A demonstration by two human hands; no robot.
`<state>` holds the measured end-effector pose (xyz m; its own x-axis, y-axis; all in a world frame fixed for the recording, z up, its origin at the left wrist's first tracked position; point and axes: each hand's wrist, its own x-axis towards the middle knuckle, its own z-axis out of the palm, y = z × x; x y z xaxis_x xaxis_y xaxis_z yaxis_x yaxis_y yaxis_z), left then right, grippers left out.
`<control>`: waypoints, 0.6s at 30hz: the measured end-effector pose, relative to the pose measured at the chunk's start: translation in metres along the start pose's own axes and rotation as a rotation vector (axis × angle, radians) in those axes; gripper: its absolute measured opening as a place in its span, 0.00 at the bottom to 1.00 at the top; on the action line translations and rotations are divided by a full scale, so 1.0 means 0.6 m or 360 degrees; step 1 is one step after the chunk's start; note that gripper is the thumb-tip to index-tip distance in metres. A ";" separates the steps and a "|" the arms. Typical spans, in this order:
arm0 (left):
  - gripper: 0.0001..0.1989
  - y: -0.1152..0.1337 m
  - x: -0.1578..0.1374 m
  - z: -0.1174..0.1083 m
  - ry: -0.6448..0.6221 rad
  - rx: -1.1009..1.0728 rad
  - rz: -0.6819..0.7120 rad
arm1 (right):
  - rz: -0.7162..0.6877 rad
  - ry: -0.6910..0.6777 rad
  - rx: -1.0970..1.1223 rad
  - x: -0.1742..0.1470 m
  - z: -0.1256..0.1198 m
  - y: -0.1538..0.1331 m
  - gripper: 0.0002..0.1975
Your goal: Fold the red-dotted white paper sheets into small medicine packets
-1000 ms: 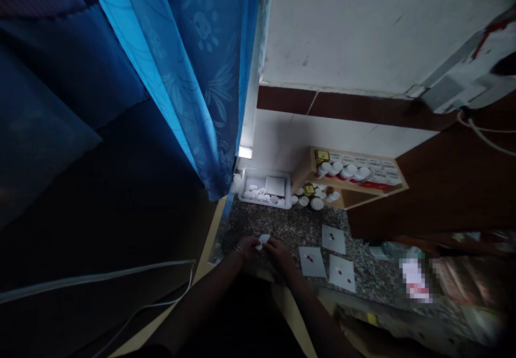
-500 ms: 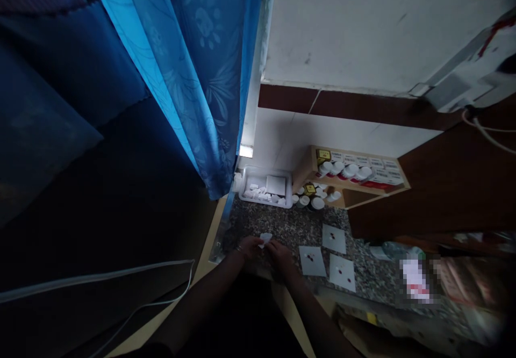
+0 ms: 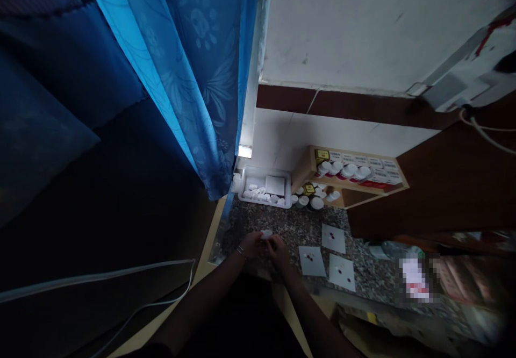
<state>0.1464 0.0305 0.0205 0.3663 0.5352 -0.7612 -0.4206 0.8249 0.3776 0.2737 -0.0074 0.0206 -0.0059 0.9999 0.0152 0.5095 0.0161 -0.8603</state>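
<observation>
A small folded white paper packet [image 3: 266, 234] is between my two hands, above the near edge of the speckled counter. My left hand [image 3: 252, 244] has its fingers closed on the packet's left side; a bracelet shows at the wrist. Fingers of my right hand [image 3: 278, 250] are bent and pressed at the packet's right side. To the right lie three white paper sheets: one nearest my right hand [image 3: 318, 269], one farther back [image 3: 339, 248], and one at the right [image 3: 335, 279]. Each bears several small dark and pale pills.
A clear plastic tray [image 3: 264, 204] with folded white packets and a paper stack stands behind my hands. Beside it is a wooden shelf [image 3: 379, 201] with white bottles [image 3: 349, 171] and boxes. A blue curtain [image 3: 217, 89] hangs left; a plastic bottle [image 3: 393, 249] lies right.
The packet has turned and looks flatter, and sits slightly higher between my hands. My right fingers have shifted a little. The sheets and pills stay where they were.
</observation>
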 end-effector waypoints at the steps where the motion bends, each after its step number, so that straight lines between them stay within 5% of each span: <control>1: 0.05 -0.001 0.001 0.001 0.0016 0.0021 0.0069 | 0.0022 0.0014 0.0022 0.001 0.000 0.000 0.11; 6: 0.03 -0.003 0.005 -0.001 0.0167 0.0302 0.0326 | 0.0232 0.0158 0.0120 0.005 0.013 0.012 0.14; 12: 0.06 0.002 0.008 0.000 0.0265 0.0506 0.0363 | 0.0528 0.0225 0.0244 0.008 0.029 0.028 0.19; 18: 0.09 0.007 0.008 0.004 0.0306 0.0668 0.0550 | 0.0494 0.0180 0.0241 0.016 0.022 0.016 0.20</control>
<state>0.1480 0.0369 0.0199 0.0921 0.7760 -0.6239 -0.1094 0.6307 0.7683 0.2671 0.0022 0.0057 0.2286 0.9506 -0.2099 0.3388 -0.2798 -0.8983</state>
